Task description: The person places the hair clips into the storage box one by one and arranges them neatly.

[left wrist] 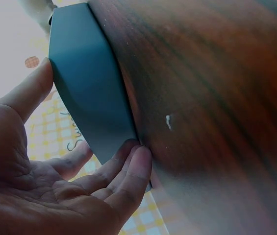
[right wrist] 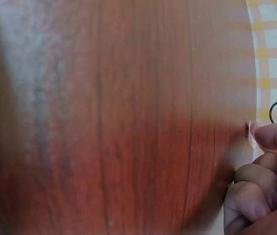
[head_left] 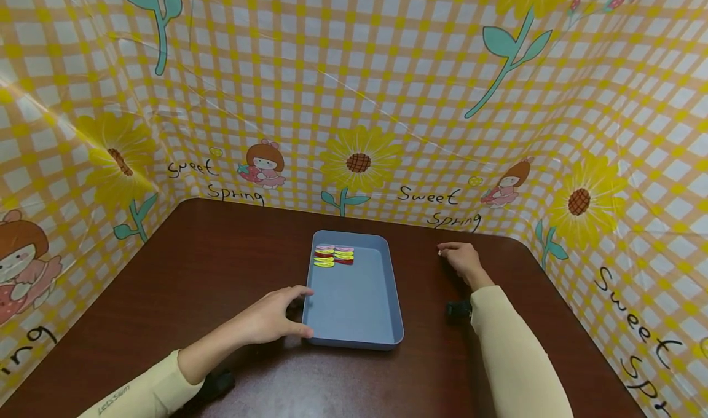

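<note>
A grey-blue rectangular tray [head_left: 354,313] lies on the table. In its far left corner, several small hair clips [head_left: 334,256] lie in two side-by-side columns, coloured pink, red and yellow. My left hand [head_left: 273,313] holds the tray's left side, thumb and index fingertip at the rim. The left wrist view shows its other fingers [left wrist: 139,159] bent against the outer wall. Well to the right of the tray, my right hand [head_left: 463,261] is low over the table, fingers curled and index fingertip [right wrist: 268,134] pointing forward. Whether it pinches something small, I cannot tell.
The dark brown wooden table [head_left: 232,240] is enclosed at the back and sides by a yellow checked cloth [head_left: 354,86] with flower prints. Black wrist-worn devices [head_left: 458,309] sit under both forearms, close over the table.
</note>
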